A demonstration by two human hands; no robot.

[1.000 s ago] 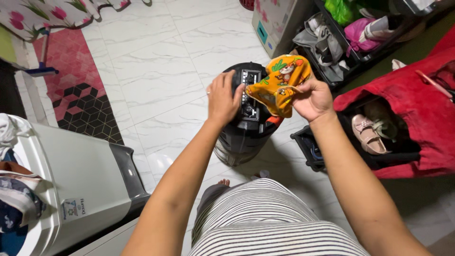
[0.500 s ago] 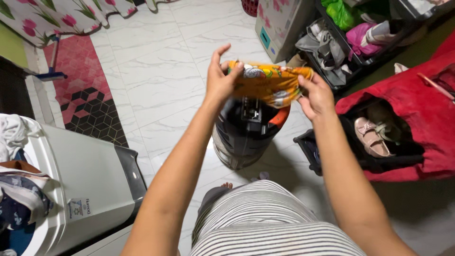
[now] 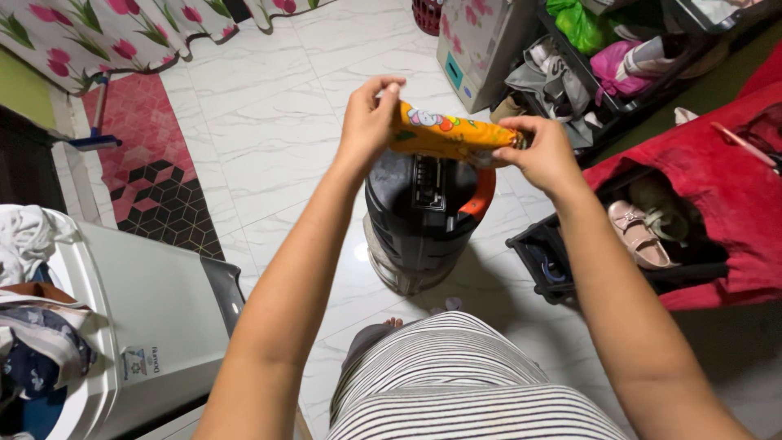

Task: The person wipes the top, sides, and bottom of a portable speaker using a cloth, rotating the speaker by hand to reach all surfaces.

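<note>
holding the orange printed cloth (image 3: 452,137) stretched between my left hand (image 3: 368,121) and right hand (image 3: 544,153), both pinching its ends; it's now lifted flatter above the black bin (image 3: 423,220), mid-fold, i judge.

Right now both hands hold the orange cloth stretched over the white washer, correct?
Not quite. In the head view the left hand and right hand do hold the orange cloth stretched, but over the black speaker; the washer stands off to the left.
</note>
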